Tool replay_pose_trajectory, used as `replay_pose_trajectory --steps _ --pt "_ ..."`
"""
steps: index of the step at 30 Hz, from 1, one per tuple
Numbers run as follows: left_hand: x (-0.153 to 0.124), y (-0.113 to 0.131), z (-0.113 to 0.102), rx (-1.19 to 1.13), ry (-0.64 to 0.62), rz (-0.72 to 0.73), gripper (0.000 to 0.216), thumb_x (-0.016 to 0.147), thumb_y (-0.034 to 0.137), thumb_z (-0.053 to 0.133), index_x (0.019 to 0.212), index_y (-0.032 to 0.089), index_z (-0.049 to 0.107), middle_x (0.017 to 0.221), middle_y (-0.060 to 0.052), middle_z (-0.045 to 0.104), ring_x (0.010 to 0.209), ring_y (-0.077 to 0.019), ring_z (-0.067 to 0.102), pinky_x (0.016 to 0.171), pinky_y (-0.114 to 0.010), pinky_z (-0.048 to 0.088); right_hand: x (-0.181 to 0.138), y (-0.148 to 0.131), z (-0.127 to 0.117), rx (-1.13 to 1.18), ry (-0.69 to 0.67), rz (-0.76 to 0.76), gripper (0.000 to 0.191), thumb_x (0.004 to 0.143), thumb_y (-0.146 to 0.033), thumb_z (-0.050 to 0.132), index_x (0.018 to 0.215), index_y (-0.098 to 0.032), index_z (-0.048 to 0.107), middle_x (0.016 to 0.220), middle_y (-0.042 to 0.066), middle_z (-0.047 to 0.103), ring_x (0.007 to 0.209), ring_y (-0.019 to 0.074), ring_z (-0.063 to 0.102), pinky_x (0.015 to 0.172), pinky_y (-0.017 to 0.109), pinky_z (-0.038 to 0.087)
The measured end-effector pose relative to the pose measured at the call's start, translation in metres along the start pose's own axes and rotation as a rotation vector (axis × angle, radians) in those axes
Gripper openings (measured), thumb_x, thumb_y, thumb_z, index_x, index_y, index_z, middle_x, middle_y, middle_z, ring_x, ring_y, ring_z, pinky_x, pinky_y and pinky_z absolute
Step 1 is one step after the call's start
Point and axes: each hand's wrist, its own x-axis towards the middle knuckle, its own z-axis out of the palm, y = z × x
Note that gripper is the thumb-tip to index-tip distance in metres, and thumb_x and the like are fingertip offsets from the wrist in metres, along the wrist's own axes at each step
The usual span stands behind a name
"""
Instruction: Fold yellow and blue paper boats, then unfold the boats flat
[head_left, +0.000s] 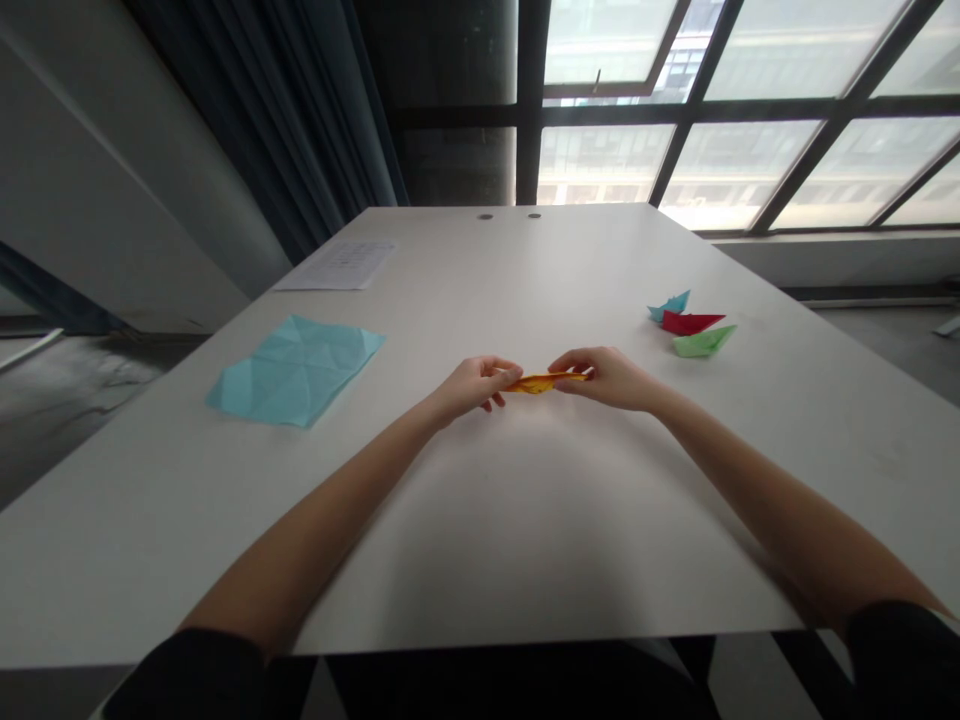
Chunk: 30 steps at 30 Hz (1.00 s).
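A small folded piece of orange paper (538,384) stretches between my two hands over the middle of the table. My left hand (480,385) pinches its left end with thumb and fingers. At the other end, my right hand (604,376) grips it the same way. The fingertips cover both ends of the paper, so its full shape is hidden. To the right of my right hand lie folded paper boats: a blue one (670,306), a red one (690,322) and a green one (705,342), close together.
A creased light-blue sheet (296,370) lies on the white table (517,540) left of my hands. Farther back at the left edge rests a printed white page (339,266). Two round inserts sit near the far edge. Dark curtains (300,110) and windows stand beyond.
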Motion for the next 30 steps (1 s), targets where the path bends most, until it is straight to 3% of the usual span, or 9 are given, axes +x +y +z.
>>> replay_pose_trajectory --steps 3,9,14,19,24,30 --pt "-0.001 0.001 -0.003 0.088 0.005 0.066 0.045 0.063 0.037 0.069 0.100 0.012 0.060 0.095 -0.011 0.064 0.057 -0.0091 0.056 0.051 -0.022 0.045 0.000 0.004 -0.001 0.018 -0.133 0.027 0.027 0.073 -0.033 0.058 0.094 -0.020 0.067 0.089 0.003 0.068 0.074 0.0162 0.059 0.068 0.028 0.046" --pt "0.000 -0.005 0.000 0.245 0.001 0.115 0.024 0.066 0.025 0.059 0.087 0.013 0.064 0.066 -0.004 0.065 0.055 -0.0109 0.056 0.050 -0.021 0.044 -0.002 0.001 -0.001 0.057 -0.358 0.145 0.026 0.076 -0.031 0.051 0.091 -0.020 0.068 0.081 0.003 0.068 0.069 0.0157 0.058 0.057 0.025 0.044" --pt "-0.004 -0.003 0.006 0.416 0.044 0.128 0.018 0.064 0.019 0.054 0.078 0.016 0.065 0.059 -0.001 0.064 0.054 -0.0124 0.058 0.050 -0.020 0.042 -0.004 -0.007 -0.003 -0.014 -0.227 0.001 0.032 0.073 -0.030 0.056 0.104 -0.022 0.061 0.102 0.005 0.063 0.080 0.0159 0.057 0.066 0.027 0.045" --pt "-0.007 0.004 0.010 0.507 0.063 0.166 0.017 0.063 0.016 0.051 0.074 0.017 0.063 0.058 0.000 0.064 0.055 -0.0122 0.058 0.052 -0.020 0.042 -0.006 -0.013 -0.007 -0.180 -0.234 -0.155 0.020 0.072 -0.030 0.058 0.090 -0.024 0.067 0.083 0.003 0.061 0.074 0.0157 0.056 0.065 0.026 0.042" --pt "-0.009 0.008 0.013 0.639 0.097 0.270 0.018 0.065 0.015 0.049 0.072 0.019 0.066 0.067 -0.001 0.066 0.061 -0.0130 0.059 0.059 -0.021 0.042 -0.006 -0.009 -0.006 -0.223 -0.261 -0.149 0.019 0.074 -0.028 0.057 0.088 -0.024 0.070 0.085 0.004 0.062 0.076 0.0166 0.057 0.066 0.026 0.043" --pt "-0.016 0.015 0.020 0.742 0.031 0.281 0.023 0.066 0.018 0.051 0.078 0.020 0.071 0.076 -0.004 0.069 0.067 -0.0165 0.060 0.065 -0.024 0.043 -0.008 -0.014 0.000 -0.303 -0.240 -0.145 0.020 0.072 -0.032 0.060 0.087 -0.021 0.070 0.090 0.007 0.062 0.080 0.0194 0.057 0.070 0.029 0.044"
